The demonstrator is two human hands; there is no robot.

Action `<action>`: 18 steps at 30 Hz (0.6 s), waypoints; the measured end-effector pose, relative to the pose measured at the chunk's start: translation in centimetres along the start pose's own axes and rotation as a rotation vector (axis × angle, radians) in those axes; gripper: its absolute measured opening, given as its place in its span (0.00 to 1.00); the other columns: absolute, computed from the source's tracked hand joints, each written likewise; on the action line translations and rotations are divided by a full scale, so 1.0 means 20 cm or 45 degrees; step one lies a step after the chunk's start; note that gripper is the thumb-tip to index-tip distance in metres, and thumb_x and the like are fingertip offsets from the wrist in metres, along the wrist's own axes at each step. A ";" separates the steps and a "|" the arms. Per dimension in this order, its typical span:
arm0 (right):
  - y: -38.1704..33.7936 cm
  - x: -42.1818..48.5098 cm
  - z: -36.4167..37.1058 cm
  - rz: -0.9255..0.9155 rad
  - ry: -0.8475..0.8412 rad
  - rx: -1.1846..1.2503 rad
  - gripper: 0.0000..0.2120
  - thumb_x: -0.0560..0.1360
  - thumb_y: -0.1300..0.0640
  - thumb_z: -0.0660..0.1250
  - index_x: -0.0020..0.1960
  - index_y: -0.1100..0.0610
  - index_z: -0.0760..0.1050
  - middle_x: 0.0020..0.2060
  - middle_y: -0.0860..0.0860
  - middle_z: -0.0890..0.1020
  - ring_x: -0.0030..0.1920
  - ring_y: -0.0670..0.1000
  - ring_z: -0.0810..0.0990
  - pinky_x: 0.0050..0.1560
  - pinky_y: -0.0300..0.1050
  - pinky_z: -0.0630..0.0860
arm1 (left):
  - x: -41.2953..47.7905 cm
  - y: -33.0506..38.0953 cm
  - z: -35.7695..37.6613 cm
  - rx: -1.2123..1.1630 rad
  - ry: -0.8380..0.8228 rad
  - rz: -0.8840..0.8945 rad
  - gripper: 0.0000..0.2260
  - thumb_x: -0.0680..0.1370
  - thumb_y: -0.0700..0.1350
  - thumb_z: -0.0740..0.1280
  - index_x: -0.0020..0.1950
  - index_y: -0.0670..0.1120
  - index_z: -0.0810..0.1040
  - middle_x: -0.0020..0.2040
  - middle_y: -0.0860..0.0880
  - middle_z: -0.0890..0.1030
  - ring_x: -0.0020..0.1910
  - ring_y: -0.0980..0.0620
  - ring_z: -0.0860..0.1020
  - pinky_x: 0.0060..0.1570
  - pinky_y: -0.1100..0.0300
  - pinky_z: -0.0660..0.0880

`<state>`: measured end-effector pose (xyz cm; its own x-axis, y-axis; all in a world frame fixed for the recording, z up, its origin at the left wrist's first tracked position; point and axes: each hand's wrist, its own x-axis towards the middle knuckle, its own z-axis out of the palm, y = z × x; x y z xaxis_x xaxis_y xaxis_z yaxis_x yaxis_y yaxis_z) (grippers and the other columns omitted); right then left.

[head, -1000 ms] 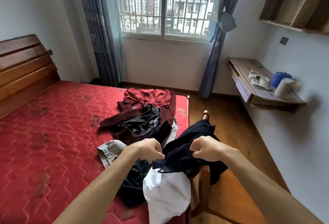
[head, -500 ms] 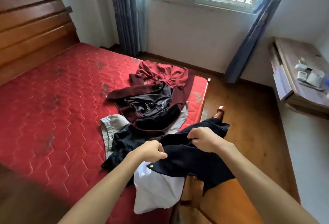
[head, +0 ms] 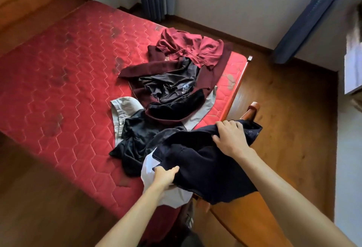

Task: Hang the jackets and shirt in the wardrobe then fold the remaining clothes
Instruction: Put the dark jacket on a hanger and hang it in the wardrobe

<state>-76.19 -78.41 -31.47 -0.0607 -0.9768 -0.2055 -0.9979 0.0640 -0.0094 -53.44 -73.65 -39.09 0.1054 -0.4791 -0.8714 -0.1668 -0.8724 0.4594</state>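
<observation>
Over the red mattress [head: 58,90] corner, my left hand [head: 165,176] and right hand [head: 231,139] each clutch a crumpled navy jacket [head: 205,166], white fabric [head: 170,195] bunched beneath its edge.

Arms outstretched, left hand [head: 166,176] and right hand [head: 231,139] grip dark garment [head: 207,170].

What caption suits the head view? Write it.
Left hand and right hand grip a dark navy fabric garment by a red quilted mattress.

clothes pile [head: 172,90]: lying on the bed [head: 58,90], toward its right edge.
jacket [head: 205,168]: hanging before the pile, over the bed's edge.
chair [head: 253,107]: standing just right of the bed.
</observation>
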 end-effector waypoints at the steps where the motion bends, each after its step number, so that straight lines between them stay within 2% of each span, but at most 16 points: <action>1: 0.00 0.00 -0.01 0.003 0.026 0.031 0.15 0.78 0.49 0.61 0.60 0.56 0.73 0.56 0.53 0.79 0.60 0.57 0.74 0.65 0.52 0.63 | -0.01 0.02 -0.01 -0.062 0.036 0.027 0.34 0.68 0.47 0.78 0.68 0.36 0.69 0.58 0.39 0.82 0.54 0.40 0.82 0.51 0.43 0.82; 3: 0.01 0.00 -0.04 0.024 0.076 0.124 0.12 0.78 0.50 0.62 0.56 0.57 0.74 0.53 0.54 0.80 0.57 0.58 0.76 0.61 0.53 0.66 | -0.02 0.07 -0.03 -0.158 0.101 0.084 0.20 0.68 0.41 0.79 0.55 0.39 0.76 0.51 0.38 0.84 0.51 0.40 0.83 0.54 0.42 0.81; 4: 0.02 -0.01 -0.06 0.042 0.103 0.177 0.11 0.79 0.51 0.62 0.53 0.58 0.74 0.52 0.55 0.81 0.55 0.59 0.76 0.58 0.54 0.67 | -0.06 0.12 -0.04 -0.199 0.120 0.104 0.18 0.66 0.40 0.80 0.49 0.42 0.75 0.49 0.39 0.84 0.50 0.41 0.84 0.54 0.42 0.81; 5: 0.02 -0.01 -0.09 0.068 0.130 0.225 0.10 0.79 0.51 0.62 0.51 0.58 0.74 0.50 0.56 0.82 0.53 0.61 0.77 0.55 0.54 0.69 | -0.09 0.16 -0.06 -0.226 0.110 0.135 0.21 0.62 0.42 0.82 0.46 0.44 0.73 0.47 0.40 0.84 0.48 0.42 0.84 0.53 0.42 0.81; 7: 0.05 -0.05 -0.14 0.166 0.158 0.339 0.11 0.80 0.51 0.60 0.48 0.59 0.74 0.46 0.59 0.83 0.49 0.64 0.79 0.50 0.55 0.71 | -0.14 0.24 -0.08 -0.250 0.039 0.179 0.27 0.58 0.42 0.82 0.51 0.41 0.73 0.46 0.42 0.84 0.43 0.45 0.83 0.46 0.47 0.83; 9: 0.10 -0.11 -0.21 0.303 0.160 0.505 0.12 0.81 0.50 0.58 0.48 0.58 0.73 0.45 0.60 0.82 0.46 0.65 0.79 0.47 0.56 0.75 | -0.21 0.32 -0.10 -0.242 -0.046 0.242 0.28 0.65 0.39 0.79 0.61 0.37 0.72 0.46 0.43 0.82 0.41 0.47 0.81 0.36 0.55 0.79; 11: 0.15 -0.19 -0.28 0.426 0.182 0.609 0.12 0.82 0.50 0.57 0.47 0.58 0.71 0.43 0.60 0.81 0.42 0.62 0.78 0.44 0.54 0.75 | -0.28 0.38 -0.10 -0.162 -0.118 0.311 0.26 0.67 0.39 0.78 0.61 0.35 0.74 0.45 0.44 0.80 0.41 0.47 0.80 0.34 0.57 0.77; 13: 0.19 -0.30 -0.34 0.511 0.239 0.647 0.13 0.82 0.50 0.57 0.47 0.59 0.71 0.41 0.58 0.80 0.39 0.59 0.76 0.41 0.50 0.71 | -0.37 0.44 -0.09 -0.084 -0.220 0.384 0.24 0.65 0.41 0.79 0.57 0.37 0.76 0.43 0.44 0.81 0.41 0.46 0.81 0.37 0.55 0.79; 15: 0.20 -0.43 -0.39 0.566 0.319 0.687 0.14 0.83 0.50 0.57 0.45 0.58 0.71 0.39 0.56 0.80 0.37 0.58 0.77 0.38 0.50 0.72 | -0.43 0.48 -0.08 -0.006 -0.325 0.475 0.34 0.58 0.46 0.80 0.60 0.37 0.75 0.48 0.43 0.84 0.44 0.44 0.83 0.47 0.49 0.81; 16: 0.21 -0.49 -0.42 0.581 0.363 0.704 0.14 0.83 0.50 0.57 0.45 0.58 0.71 0.39 0.57 0.81 0.37 0.58 0.78 0.37 0.50 0.73 | -0.47 0.49 -0.07 0.010 -0.371 0.527 0.41 0.55 0.48 0.80 0.66 0.37 0.72 0.53 0.43 0.84 0.47 0.44 0.84 0.52 0.46 0.81; 18: 0.20 -0.61 -0.49 0.618 0.465 0.710 0.12 0.82 0.50 0.57 0.47 0.57 0.73 0.40 0.58 0.82 0.39 0.61 0.80 0.39 0.52 0.76 | -0.46 0.50 -0.05 0.025 -0.431 0.636 0.50 0.54 0.50 0.81 0.73 0.41 0.67 0.59 0.43 0.82 0.53 0.43 0.83 0.57 0.43 0.80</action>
<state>-79.63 -68.26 -19.37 -0.5818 -0.8131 0.0187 -0.7070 0.4942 -0.5058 -55.09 -78.03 -26.36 -0.3079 -0.7701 -0.5587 -0.1345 -0.5461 0.8268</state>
